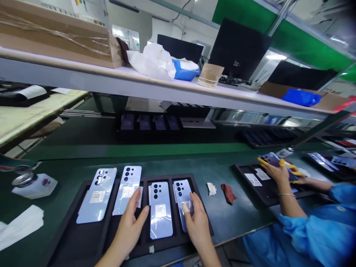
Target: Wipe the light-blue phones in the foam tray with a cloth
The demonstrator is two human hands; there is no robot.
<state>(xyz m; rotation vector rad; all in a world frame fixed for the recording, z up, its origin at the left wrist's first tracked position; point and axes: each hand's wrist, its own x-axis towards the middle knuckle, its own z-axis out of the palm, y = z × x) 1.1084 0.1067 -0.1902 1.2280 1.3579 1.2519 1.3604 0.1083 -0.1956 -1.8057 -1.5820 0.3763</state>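
A black compartmented tray (146, 250) holds several light-blue smartphones, camera sides up, with white labels. My left hand (130, 221) is over the second compartment, thumb and fingers apart, at the lower right edge of one phone (128, 178). My right hand (198, 220) grips the rightmost phone (180, 188): the thumb, its tip in a pale cover, lies on the label, and the fingers run along the right edge. Between my hands a third phone (161, 222) rests in its compartment. At the left, another phone (97, 196) lies tilted across its compartment.
White-and-floral dispenser bottle (36, 185) and white tissue (23, 226) are at the left. A white scrap (211, 189) and a brown cloth (228, 193) lie right of the tray. A co-worker's hands (279, 173) hold a phone over another tray (267, 194). A shelf (139, 82) spans above.
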